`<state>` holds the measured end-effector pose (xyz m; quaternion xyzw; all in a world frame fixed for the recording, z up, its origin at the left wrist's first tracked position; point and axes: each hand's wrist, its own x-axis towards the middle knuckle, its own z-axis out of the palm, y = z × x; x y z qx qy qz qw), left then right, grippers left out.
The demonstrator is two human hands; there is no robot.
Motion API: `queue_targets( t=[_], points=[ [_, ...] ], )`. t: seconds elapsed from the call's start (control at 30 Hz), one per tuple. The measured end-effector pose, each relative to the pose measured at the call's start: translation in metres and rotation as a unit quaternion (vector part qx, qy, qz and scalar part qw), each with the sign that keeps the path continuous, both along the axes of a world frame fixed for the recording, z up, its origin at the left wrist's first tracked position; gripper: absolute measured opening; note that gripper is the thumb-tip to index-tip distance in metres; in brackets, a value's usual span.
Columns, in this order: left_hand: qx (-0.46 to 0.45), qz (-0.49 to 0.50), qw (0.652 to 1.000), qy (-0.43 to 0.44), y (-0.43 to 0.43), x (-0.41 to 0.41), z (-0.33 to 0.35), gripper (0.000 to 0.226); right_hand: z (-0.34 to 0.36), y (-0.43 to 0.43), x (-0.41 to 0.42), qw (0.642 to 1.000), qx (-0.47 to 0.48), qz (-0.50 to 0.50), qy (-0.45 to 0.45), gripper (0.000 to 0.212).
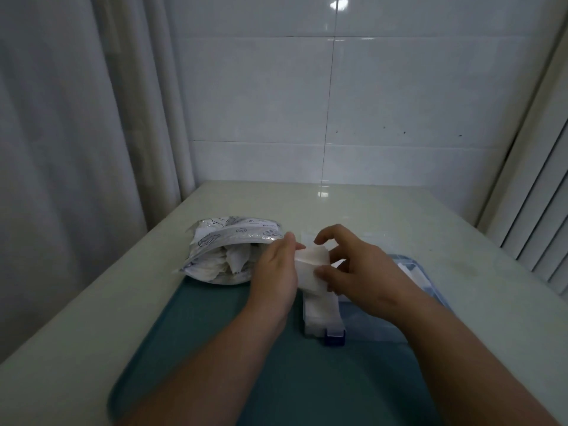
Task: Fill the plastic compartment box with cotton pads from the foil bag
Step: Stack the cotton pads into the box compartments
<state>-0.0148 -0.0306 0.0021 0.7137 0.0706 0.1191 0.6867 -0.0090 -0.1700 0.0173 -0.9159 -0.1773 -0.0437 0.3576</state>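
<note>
An open foil bag (227, 241) lies on its side at the far left of the teal tray (215, 348), with white cotton pads (233, 259) showing in its mouth. A small stack of cotton pads (310, 265) is held between my left hand (276, 272) and my right hand (356, 262), just above the clear plastic compartment box (322, 315). The box's left compartment holds white pads. A dark blue latch (334, 336) sits on its near edge. My right arm hides most of the box's right side.
The tray rests on a pale countertop (399, 210) against a white tiled wall (368, 103). A grey curtain (76, 133) hangs at the left and slatted blinds (541, 226) stand at the right.
</note>
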Motion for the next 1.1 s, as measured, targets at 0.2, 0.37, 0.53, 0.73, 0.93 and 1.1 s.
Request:
queue_targets(
  t=[0.2,0.37,0.53,0.73,0.93,1.1],
  points=[
    [0.030,0.001,0.999,0.019,-0.001,0.000,-0.002,0.023,0.000,0.002,-0.003,0.999,-0.050,-0.009,-0.007,0.033],
    [0.017,-0.003,1.000,0.014,-0.001,0.000,-0.002,0.031,-0.001,0.004,-0.003,0.998,-0.042,-0.030,-0.031,0.029],
    [0.019,-0.011,1.000,0.014,-0.001,-0.001,-0.002,0.026,-0.002,0.004,-0.002,0.998,-0.059,-0.027,-0.025,0.040],
    [0.004,-0.008,0.999,0.038,0.001,0.000,-0.002,0.029,-0.001,0.000,0.000,0.997,-0.048,-0.049,-0.025,0.025],
    [0.086,-0.011,0.996,0.011,0.000,0.004,-0.010,0.030,-0.001,0.000,-0.001,0.997,-0.063,-0.042,-0.026,0.029],
    [0.104,0.002,0.995,-0.006,-0.001,0.005,-0.014,0.030,-0.001,0.000,-0.002,0.998,-0.057,-0.032,-0.018,0.035]
  ],
)
